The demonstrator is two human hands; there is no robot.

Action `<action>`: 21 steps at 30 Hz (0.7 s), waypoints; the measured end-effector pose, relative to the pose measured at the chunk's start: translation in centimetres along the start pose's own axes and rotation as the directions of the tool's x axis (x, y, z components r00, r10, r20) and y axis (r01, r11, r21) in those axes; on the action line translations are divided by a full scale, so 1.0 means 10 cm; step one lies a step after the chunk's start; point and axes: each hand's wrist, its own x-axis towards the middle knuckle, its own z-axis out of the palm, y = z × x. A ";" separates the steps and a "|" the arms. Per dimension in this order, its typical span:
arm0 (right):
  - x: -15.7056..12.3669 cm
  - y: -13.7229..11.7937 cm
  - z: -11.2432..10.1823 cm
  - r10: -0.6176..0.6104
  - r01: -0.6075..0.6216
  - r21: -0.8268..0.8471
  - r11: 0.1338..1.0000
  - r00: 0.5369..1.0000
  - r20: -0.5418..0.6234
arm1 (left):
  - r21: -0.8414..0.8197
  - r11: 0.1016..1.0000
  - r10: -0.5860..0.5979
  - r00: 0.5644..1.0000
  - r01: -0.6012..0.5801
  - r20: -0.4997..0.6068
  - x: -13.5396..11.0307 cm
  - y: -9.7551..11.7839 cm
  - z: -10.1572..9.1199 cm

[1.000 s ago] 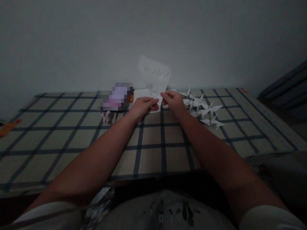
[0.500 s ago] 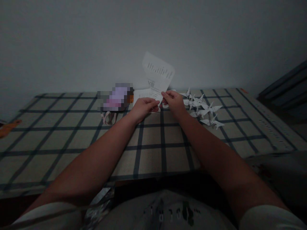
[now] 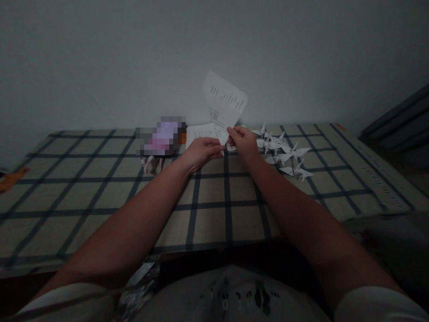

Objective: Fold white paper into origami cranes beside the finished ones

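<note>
A printed paper sheet (image 3: 225, 100) rises tilted above the table, its upper end rounded at the corners. My right hand (image 3: 245, 142) is closed on the sheet's lower right edge, thumb and fingers pinching it. My left hand (image 3: 203, 154) is closed at the sheet's lower end, fingers close together; a small white bit of paper shows beneath its fingertips. Behind the left hand more printed paper (image 3: 197, 130) lies on the table; whether it joins the raised sheet is hard to tell. Several folded paper cranes (image 3: 283, 150) stand in a group just right of my right hand.
A checked cloth (image 3: 211, 223) covers the table, which meets a plain wall (image 3: 134, 67) at the back. Left of the paper lies a pixelated phone-like object (image 3: 164, 136) with a pale strap (image 3: 152, 164). An orange item (image 3: 13, 179) rests at the far left.
The raised sheet has shifted slightly right, along with my right hand's fingertips. My left hand's fingers have straightened a little and moved slightly right. The cranes have stayed put.
</note>
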 end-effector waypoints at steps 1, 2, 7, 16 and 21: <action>0.00 0.00 0.00 -0.003 0.003 0.011 1.000 1.000 0.002 | 0.010 1.000 0.001 1.000 -0.001 0.001 0.00 0.00 0.00; 0.00 0.01 0.00 -0.006 0.006 0.020 1.000 1.000 0.006 | 0.024 1.000 -0.001 1.000 0.001 0.003 -0.01 0.00 0.00; -0.01 -0.04 -0.01 0.001 -0.001 0.023 1.000 1.000 0.027 | 0.082 0.996 0.031 0.997 -0.026 -0.065 -0.02 0.01 0.01; -0.09 -0.09 0.01 0.083 -0.064 -0.081 0.995 0.963 0.256 | 0.159 0.954 0.291 0.902 -0.252 -0.318 0.09 -0.03 -0.10; -0.06 -0.08 0.01 0.105 -0.098 -0.043 0.994 0.977 0.185 | 0.147 0.963 0.258 0.924 -0.224 -0.283 0.08 -0.05 -0.11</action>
